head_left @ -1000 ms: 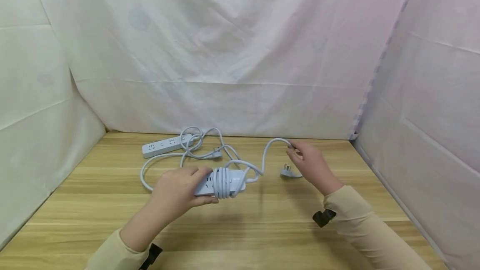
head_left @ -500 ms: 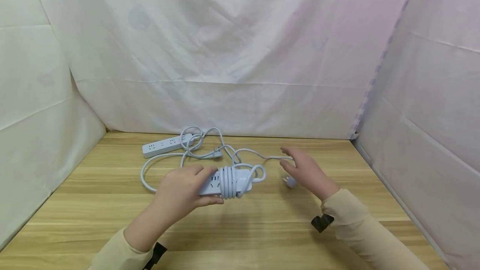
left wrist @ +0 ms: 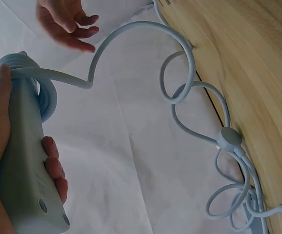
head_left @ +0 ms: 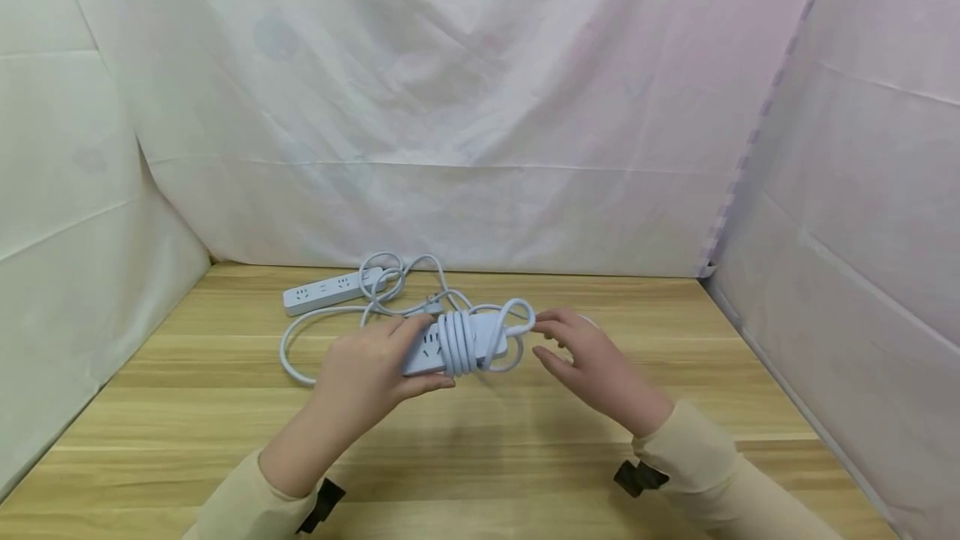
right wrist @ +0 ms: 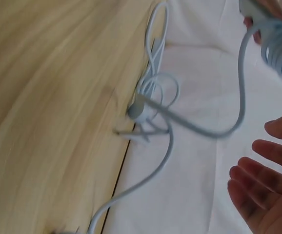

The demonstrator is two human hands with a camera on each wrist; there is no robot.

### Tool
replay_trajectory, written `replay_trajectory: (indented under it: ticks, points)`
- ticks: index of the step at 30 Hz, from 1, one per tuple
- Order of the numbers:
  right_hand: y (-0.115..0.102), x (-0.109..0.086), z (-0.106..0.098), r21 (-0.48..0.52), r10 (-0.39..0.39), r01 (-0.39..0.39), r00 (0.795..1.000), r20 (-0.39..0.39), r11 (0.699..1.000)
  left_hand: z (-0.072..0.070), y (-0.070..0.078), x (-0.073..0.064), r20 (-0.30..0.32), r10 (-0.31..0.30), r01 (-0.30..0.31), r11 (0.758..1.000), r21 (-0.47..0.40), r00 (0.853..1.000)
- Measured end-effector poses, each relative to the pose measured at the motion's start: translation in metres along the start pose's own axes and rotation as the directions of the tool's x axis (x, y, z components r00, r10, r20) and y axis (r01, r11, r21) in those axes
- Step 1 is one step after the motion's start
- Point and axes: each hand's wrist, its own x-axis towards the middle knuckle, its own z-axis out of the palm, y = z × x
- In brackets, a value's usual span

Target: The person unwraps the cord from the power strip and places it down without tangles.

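My left hand (head_left: 363,369) grips the left end of a white power strip (head_left: 425,353), thumb on the near side and fingers over the far side. Several turns of its cord (head_left: 457,344) wrap the middle of the strip. A loose loop sticks out at the right end, and more cord hangs away towards the table, as the left wrist view shows. Close to that loop is my right hand (head_left: 592,361), fingers spread and slightly bent. The right wrist view shows nothing in this hand (right wrist: 268,190), apart from the cord. In the head view it hides the strip's plug.
A second white power strip (head_left: 322,294) lies at the back left of the wooden table (head_left: 480,473), its cord loosely looped beside it. A round plug (right wrist: 137,109) sits among these loops. White cloth (head_left: 465,107) hangs behind and along both sides.
My right hand has let go of the cord and moved left to the strip's end; the cord dropped. My left hand has raised the wrapped strip slightly, shifted it right and tilted its right end up.
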Motion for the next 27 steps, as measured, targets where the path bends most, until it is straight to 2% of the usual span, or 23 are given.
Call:
replay_trajectory:
  ticks: [3,7,15,21,27]
  points:
    - [-0.013,0.001,0.004,0.028,-0.137,0.138,0.99,-0.043,0.99,0.0,0.001,0.002,-0.022,-0.009,0.009,1.0,0.002,1.0]
    - [-0.031,0.005,0.011,0.05,-0.212,0.216,0.975,-0.064,0.975,0.0,0.002,0.003,-0.038,-0.018,0.018,1.0,0.002,0.999]
    - [-0.054,0.011,0.032,0.016,-0.182,0.183,0.982,-0.043,0.983,0.002,0.006,0.006,-0.039,-0.041,0.04,0.999,-0.024,0.998]
    - [-0.063,0.015,0.043,0.081,-0.124,0.129,0.99,-0.064,0.988,0.001,0.01,0.007,-0.03,-0.081,0.08,0.996,-0.041,0.996]
    - [-0.066,0.02,0.045,0.078,-0.13,0.135,0.989,-0.066,0.988,0.0,0.013,0.007,-0.003,-0.102,0.102,0.993,-0.065,0.995]
